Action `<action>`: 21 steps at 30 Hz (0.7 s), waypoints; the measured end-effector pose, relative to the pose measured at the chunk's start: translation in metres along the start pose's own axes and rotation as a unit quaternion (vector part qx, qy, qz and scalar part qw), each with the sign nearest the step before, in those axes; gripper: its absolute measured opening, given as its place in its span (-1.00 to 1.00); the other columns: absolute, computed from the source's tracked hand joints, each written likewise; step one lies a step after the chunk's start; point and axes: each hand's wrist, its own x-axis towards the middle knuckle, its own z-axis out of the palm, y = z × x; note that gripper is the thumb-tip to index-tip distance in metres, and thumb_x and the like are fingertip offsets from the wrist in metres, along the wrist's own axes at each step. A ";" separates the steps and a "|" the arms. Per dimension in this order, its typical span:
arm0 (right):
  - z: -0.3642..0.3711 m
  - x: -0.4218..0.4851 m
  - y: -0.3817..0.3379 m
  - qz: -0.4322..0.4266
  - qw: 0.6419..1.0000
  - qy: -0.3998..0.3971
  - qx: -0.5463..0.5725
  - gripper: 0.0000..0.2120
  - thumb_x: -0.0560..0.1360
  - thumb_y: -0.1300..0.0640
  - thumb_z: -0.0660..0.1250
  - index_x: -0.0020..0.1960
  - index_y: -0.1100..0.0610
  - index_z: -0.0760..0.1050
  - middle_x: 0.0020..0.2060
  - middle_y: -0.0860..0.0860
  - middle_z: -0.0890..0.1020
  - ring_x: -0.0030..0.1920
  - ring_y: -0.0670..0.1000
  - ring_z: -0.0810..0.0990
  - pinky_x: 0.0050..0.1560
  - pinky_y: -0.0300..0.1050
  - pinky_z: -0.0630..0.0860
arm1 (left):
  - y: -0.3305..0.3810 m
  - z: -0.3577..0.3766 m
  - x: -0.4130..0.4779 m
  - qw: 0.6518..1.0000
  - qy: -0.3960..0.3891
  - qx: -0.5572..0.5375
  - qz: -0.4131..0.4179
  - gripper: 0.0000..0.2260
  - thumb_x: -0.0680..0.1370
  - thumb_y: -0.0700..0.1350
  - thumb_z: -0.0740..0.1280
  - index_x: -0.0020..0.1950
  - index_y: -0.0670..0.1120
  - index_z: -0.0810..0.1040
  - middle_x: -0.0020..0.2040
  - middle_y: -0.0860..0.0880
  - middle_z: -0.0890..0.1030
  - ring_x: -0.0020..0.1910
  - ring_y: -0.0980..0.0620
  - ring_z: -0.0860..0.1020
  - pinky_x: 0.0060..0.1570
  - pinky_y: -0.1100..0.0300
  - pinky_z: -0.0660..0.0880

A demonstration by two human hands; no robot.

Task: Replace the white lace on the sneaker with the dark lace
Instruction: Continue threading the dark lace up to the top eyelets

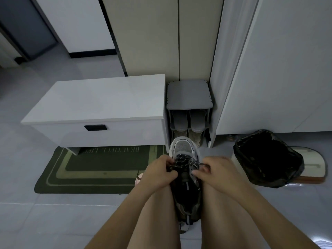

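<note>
A grey and white sneaker [183, 148] stands between my knees, toe pointing away from me. A dark speckled lace [181, 163] crosses its upper eyelets in several rows. My left hand [159, 174] pinches the lace's left end at the sneaker's left side. My right hand [213, 172] pinches the right end, which runs out from the eyelets to my fingers. No white lace is visible.
A white drawer bench [97, 108] stands ahead on the left with a green doormat [93, 169] under its front. A grey shoe rack [188, 112] with slippers sits just beyond the sneaker. A bin lined with a black bag [265, 159] stands at the right.
</note>
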 end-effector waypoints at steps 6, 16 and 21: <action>0.011 0.001 0.004 -0.019 0.999 -0.019 -0.038 -0.64 0.38 -0.25 0.32 -0.35 -0.09 0.22 -0.38 -0.16 0.48 -0.34 -0.20 0.40 0.08 -0.12 0.32 | 0.004 0.000 0.008 0.999 0.007 -0.005 0.036 -0.81 0.52 0.08 0.29 -0.08 -0.03 0.50 -0.17 0.09 0.55 -0.14 0.05 0.54 -0.02 0.08 0.50; -0.007 0.000 0.022 0.019 0.999 0.039 0.004 -0.79 0.39 -0.10 0.42 -0.27 0.00 0.48 -0.39 -0.11 0.56 -0.28 -0.11 0.53 -0.03 -0.17 0.34 | 0.017 -0.007 0.017 0.994 -0.007 0.079 0.078 -0.96 0.48 -0.16 0.31 -0.15 -0.10 0.54 -0.14 0.00 0.57 -0.19 0.05 0.54 -0.14 0.13 0.51; -0.015 0.000 0.028 0.041 0.999 0.025 0.000 -0.85 0.37 -0.10 0.42 -0.25 -0.07 0.50 -0.38 -0.20 0.52 -0.25 -0.15 0.52 0.01 -0.14 0.41 | 0.018 -0.017 0.020 0.991 -0.033 0.109 0.076 -0.93 0.49 -0.15 0.29 -0.12 -0.12 0.54 -0.19 0.06 0.49 -0.21 0.08 0.46 -0.21 0.24 0.39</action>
